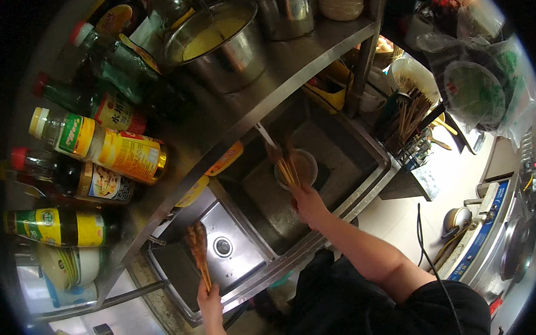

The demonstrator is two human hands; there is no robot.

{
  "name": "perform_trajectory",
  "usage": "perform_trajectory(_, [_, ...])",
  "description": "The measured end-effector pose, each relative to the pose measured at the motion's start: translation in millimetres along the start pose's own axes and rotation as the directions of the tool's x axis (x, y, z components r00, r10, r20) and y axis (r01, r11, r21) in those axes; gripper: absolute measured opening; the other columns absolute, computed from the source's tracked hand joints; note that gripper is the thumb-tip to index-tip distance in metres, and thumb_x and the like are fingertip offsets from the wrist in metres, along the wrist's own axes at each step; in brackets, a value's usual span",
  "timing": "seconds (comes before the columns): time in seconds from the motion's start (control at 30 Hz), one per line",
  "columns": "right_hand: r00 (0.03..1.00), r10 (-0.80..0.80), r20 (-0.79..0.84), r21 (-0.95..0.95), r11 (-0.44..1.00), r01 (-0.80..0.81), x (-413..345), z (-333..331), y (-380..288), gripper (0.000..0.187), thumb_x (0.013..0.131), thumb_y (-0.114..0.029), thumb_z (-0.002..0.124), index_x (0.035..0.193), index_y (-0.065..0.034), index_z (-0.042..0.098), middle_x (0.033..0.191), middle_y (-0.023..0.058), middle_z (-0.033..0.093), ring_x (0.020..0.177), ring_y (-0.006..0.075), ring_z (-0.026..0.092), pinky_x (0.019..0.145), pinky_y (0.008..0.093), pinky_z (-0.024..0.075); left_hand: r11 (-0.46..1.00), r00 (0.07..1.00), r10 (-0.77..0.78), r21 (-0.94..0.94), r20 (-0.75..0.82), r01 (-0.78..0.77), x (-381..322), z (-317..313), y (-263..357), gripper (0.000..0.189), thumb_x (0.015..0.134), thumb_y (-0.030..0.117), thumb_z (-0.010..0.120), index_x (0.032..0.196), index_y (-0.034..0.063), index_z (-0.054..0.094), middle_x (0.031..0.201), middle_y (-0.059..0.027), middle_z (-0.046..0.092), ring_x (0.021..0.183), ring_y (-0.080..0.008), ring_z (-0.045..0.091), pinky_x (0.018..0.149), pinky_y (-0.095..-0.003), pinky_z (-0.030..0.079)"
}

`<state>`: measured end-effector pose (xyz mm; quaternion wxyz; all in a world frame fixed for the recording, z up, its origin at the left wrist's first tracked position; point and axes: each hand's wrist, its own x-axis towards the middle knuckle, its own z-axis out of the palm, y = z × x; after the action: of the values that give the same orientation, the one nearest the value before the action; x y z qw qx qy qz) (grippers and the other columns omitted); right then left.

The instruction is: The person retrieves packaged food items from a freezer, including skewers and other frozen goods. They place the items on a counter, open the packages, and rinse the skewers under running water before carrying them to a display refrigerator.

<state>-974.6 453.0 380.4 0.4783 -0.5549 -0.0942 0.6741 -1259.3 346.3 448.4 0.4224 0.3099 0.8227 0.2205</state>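
My left hand (210,304) grips the bare ends of several wooden skewers. Brown food, probably meat, is bunched on their far ends (197,238), held over the left steel basin (243,256) near its drain (222,246). Over the deeper right basin (251,200), my right hand (308,205) is closed around another bundle of wooden skewers (289,170). The far ends of that bundle are blurred and brownish, close to a pale faucet spout (266,136). Beneath them in the basin stands a round bowl (311,162) with murky brownish contents.
A steel shelf (286,86) overhangs the sink's back, bearing an oil bottle (110,145), other sauce bottles and a steel pot (238,54) of yellow contents. To the right are a rack of sticks (405,117), hanging plastic bags (474,85) and a dangling black cable (433,268).
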Motion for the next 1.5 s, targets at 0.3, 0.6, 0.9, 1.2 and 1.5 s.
perform_trajectory(0.3, [0.980, -0.182, 0.075, -0.334, 0.922, 0.197, 2, -34, 26, 0.027, 0.087, -0.031, 0.044, 0.096, -0.0050, 0.046, 0.059, 0.0044, 0.046, 0.049, 0.0138, 0.044, 0.044, 0.0290, 0.0348, 0.984, 0.997, -0.045, -0.168, 0.054, 0.054, -2, 3, -7, 0.045, 0.083, 0.007, 0.046, 0.127, 0.0132, 0.038, 0.056, 0.0037, 0.034, 0.039, -0.0046, 0.030, 0.032, -0.0210, 0.025])
perform_trajectory(0.6, [0.903, -0.407, 0.140, -0.967, 0.139, 0.213, -23, -50, 0, 0.030, 0.084, -0.024, 0.045, 0.107, -0.0063, 0.039, 0.080, 0.0193, 0.057, 0.067, 0.0381, 0.056, 0.059, 0.0482, 0.0448, 0.973, 0.996, -0.059, -0.221, 0.065, 0.072, -4, 4, -22, 0.044, 0.082, 0.006, 0.047, 0.125, 0.0125, 0.039, 0.058, 0.0039, 0.037, 0.039, -0.0045, 0.030, 0.032, -0.0204, 0.024])
perform_trajectory(0.9, [0.778, -0.583, 0.235, -0.961, -0.017, 0.277, 18, -56, 7, 0.029, 0.081, -0.021, 0.049, 0.105, -0.0066, 0.041, 0.084, 0.0172, 0.057, 0.066, 0.0360, 0.057, 0.053, 0.0449, 0.0457, 0.961, 0.994, -0.078, -0.261, 0.080, 0.096, -3, 10, -20, 0.044, 0.083, 0.006, 0.048, 0.125, 0.0124, 0.037, 0.060, 0.0047, 0.036, 0.041, -0.0024, 0.030, 0.031, -0.0175, 0.022])
perform_trajectory(1.2, [0.972, -0.223, 0.076, -0.437, 0.869, 0.233, 33, -17, -17, 0.018, 0.084, -0.025, 0.050, 0.085, -0.0070, 0.048, 0.061, 0.0028, 0.048, 0.045, 0.0157, 0.044, 0.040, 0.0320, 0.0351, 0.919, 0.977, -0.065, -0.371, 0.202, 0.138, -5, 25, -18, 0.044, 0.083, 0.006, 0.046, 0.126, 0.0142, 0.037, 0.063, 0.0032, 0.037, 0.043, -0.0032, 0.030, 0.032, -0.0171, 0.023])
perform_trajectory(1.5, [0.805, 0.282, 0.523, 0.285, 0.831, -0.477, 24, -9, -35, 0.021, 0.084, -0.019, 0.050, 0.068, -0.0135, 0.039, 0.048, -0.0061, 0.027, 0.034, 0.0047, 0.019, 0.032, 0.0204, 0.0131, 0.753, 0.931, 0.010, -0.615, 0.366, 0.233, -11, 60, -20, 0.034, 0.085, 0.008, 0.044, 0.118, 0.0186, 0.041, 0.072, -0.0014, 0.046, 0.046, -0.0052, 0.035, 0.033, -0.0162, 0.022])
